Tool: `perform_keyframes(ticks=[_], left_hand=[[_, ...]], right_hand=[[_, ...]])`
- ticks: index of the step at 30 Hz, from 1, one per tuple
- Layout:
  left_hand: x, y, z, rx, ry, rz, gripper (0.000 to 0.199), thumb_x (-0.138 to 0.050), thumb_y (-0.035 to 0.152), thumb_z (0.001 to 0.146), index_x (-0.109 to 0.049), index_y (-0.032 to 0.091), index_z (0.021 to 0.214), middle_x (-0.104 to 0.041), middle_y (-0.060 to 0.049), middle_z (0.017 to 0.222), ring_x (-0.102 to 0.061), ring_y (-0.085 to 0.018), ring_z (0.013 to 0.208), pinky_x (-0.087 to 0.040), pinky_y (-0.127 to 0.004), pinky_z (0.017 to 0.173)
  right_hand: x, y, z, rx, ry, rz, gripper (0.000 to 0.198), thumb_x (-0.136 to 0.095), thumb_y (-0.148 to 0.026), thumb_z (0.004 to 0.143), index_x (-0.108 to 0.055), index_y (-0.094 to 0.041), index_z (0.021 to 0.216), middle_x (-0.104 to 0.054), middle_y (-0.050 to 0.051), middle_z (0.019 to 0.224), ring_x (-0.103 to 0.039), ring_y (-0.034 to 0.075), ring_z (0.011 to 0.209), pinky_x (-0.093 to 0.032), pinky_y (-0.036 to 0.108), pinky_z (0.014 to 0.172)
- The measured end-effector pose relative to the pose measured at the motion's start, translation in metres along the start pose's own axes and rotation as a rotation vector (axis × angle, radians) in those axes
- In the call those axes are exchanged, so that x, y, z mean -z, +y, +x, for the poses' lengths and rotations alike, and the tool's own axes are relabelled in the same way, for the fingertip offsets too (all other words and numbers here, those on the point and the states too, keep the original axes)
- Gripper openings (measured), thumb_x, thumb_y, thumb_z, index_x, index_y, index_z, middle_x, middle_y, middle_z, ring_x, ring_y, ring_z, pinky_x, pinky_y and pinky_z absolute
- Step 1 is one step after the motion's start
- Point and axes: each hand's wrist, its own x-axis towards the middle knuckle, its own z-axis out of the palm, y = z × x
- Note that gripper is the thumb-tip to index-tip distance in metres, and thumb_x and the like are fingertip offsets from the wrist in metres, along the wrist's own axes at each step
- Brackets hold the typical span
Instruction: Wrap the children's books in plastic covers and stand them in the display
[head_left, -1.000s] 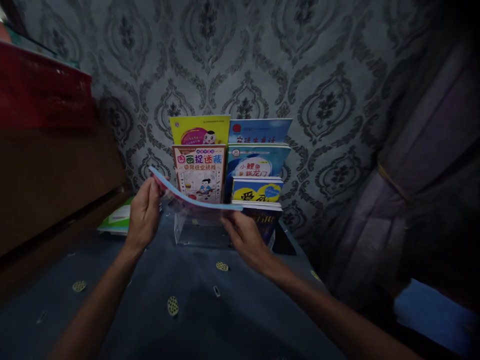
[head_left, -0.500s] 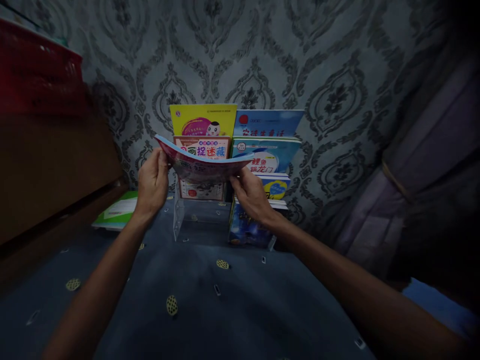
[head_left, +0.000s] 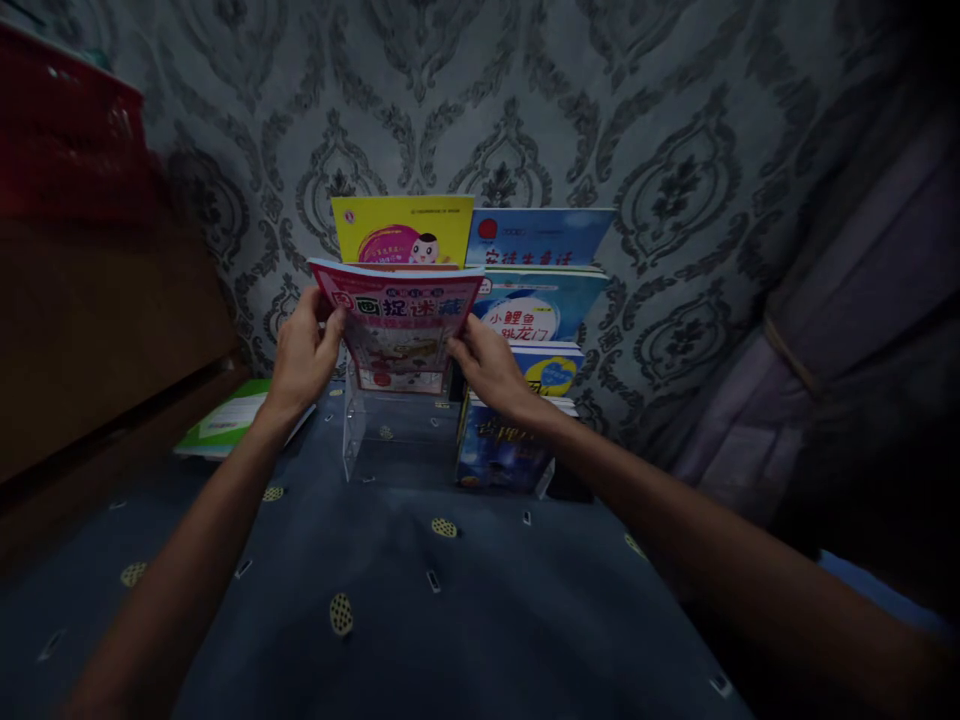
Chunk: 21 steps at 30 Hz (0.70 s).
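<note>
Both hands grip a thin pink-and-red picture book (head_left: pixel 401 330) by its sides, its cover facing me and nearly upright. My left hand (head_left: pixel 307 345) pinches the left edge, thumb on the front; my right hand (head_left: pixel 487 362) pinches the right edge. The book is at the left column of a clear acrylic rack (head_left: pixel 352 440), in front of another book whose top edge barely shows. Behind stands a yellow book (head_left: pixel 405 228). In the right column are a blue book (head_left: pixel 540 235), a teal book (head_left: pixel 544 305), a blue-and-yellow book (head_left: pixel 555 370) and dark blue books (head_left: pixel 499 455).
The rack stands on a dark blue patterned cloth (head_left: pixel 390 620) against the patterned wallpaper. Green-covered books (head_left: pixel 225 420) lie to the left beside a brown wooden piece (head_left: pixel 105 350), with a red bag (head_left: pixel 67 130) above it. A tied curtain (head_left: pixel 810 320) hangs on the right.
The pink book has tipped from nearly flat, edge toward me, to nearly upright, its cover showing. Both hands have turned with it and still hold its sides.
</note>
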Motion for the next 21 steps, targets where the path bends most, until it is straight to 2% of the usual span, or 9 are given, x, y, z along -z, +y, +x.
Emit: perform_keyframes(ticks=[4,8,13,17,21], left_hand=[[-0.006,-0.021,0.008,0.002,0.026,0.042,0.039,-0.057,0.058,0.094,-0.058,0.02,0.104,-0.066,-0.005,0.09,-0.064,-0.021,0.083,-0.054,-0.037,0.082],[-0.013,-0.035,0.014,0.074,-0.016,0.103,0.026,-0.06,0.044,0.093,-0.057,0.02,0.1,-0.064,-0.004,0.085,-0.065,-0.024,0.084,-0.052,-0.04,0.087],[-0.021,-0.034,0.015,0.1,-0.07,0.217,0.019,-0.058,0.029,0.09,-0.057,0.02,0.106,-0.068,-0.01,0.093,-0.067,-0.029,0.09,-0.053,-0.044,0.088],[-0.024,-0.029,0.01,0.122,-0.084,0.358,0.025,-0.056,0.028,0.092,-0.055,0.019,0.116,-0.071,-0.014,0.103,-0.069,-0.033,0.093,-0.054,-0.045,0.084],[-0.024,-0.026,0.005,0.168,-0.128,0.455,0.022,-0.054,0.028,0.095,-0.055,0.018,0.114,-0.071,-0.014,0.105,-0.069,-0.033,0.095,-0.053,-0.042,0.08]], right_hand=[[-0.002,0.006,0.011,-0.04,-0.041,-0.056,0.019,-0.051,-0.02,0.093,-0.06,-0.022,0.11,-0.072,0.006,0.1,-0.066,0.027,0.1,-0.053,0.048,0.093],[-0.001,0.005,0.018,-0.072,-0.044,-0.078,0.019,-0.053,-0.019,0.093,-0.06,-0.02,0.11,-0.073,0.01,0.102,-0.068,0.03,0.101,-0.053,0.052,0.095],[0.002,-0.004,0.013,-0.029,0.006,-0.025,0.039,-0.05,-0.016,0.093,-0.054,-0.02,0.131,-0.071,0.012,0.12,-0.067,0.031,0.112,-0.054,0.058,0.1],[0.001,-0.01,0.001,0.037,0.012,-0.027,0.054,-0.047,-0.017,0.094,-0.043,-0.021,0.147,-0.064,0.014,0.135,-0.062,0.032,0.123,-0.051,0.061,0.106],[-0.004,-0.009,-0.008,0.051,0.012,-0.103,0.064,-0.047,-0.02,0.094,-0.032,-0.017,0.156,-0.055,0.018,0.147,-0.058,0.035,0.129,-0.049,0.063,0.108]])
